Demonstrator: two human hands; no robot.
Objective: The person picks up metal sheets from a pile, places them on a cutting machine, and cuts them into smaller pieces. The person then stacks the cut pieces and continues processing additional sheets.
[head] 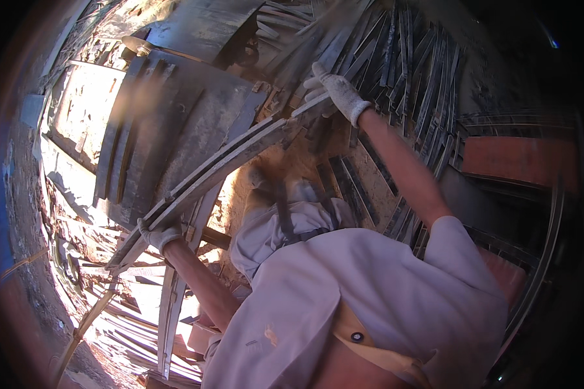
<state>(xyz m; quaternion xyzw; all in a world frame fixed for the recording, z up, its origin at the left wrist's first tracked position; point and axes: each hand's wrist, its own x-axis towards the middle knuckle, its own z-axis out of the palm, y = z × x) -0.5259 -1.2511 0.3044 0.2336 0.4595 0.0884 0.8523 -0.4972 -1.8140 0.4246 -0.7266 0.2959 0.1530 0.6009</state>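
A long, narrow grey bar [224, 160], with a dark groove running along it, slants across the view in front of me; its material is unclear. My left hand [159, 235], in a pale knit glove, grips it near its lower left end. Up at its far right end is my right hand [338, 92], gloved alike, with the bar between the thumb side and the partly spread fingers. The palm hides that end. Beneath and behind the bar lies a broad dark sheet or panel [199, 126] with several strips [121, 146] along its left side.
Many loose dark strips [409, 53] lie piled beyond my right hand. More scrap lengths [141, 335] cover the sunlit ground at lower left. A reddish block-like object [516, 160] stands at right. Short dark strips [353, 187] lie on sandy ground near my feet.
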